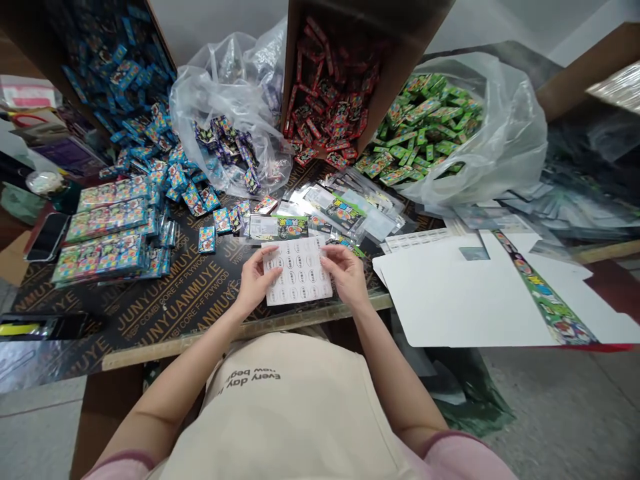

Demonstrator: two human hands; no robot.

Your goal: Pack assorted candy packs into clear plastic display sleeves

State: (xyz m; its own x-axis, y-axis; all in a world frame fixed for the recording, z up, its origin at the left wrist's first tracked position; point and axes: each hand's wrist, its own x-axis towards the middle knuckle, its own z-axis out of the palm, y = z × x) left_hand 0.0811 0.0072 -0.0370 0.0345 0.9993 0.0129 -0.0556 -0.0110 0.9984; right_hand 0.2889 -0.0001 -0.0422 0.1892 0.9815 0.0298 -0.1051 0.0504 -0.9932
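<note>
Between my two hands, just above the table's front edge, is a white sheet of round printed stickers (299,272). My left hand (256,277) pinches its left side with the thumb on top. On the right side, my right hand (347,273) grips the same sheet between thumb and fingers. Right behind the sheet lie clear packets with green and black printed cards (287,227). A few small blue boxes (207,239) rest on the table to the left of them.
Stacks of wrapped small boxes (103,250) stand at left beside a phone (47,237). Behind are a carton of red boxes (330,100), a plastic bag of purple ones (227,143) and a bag of green ones (425,127). White cardboard (450,287) overhangs the front edge at right.
</note>
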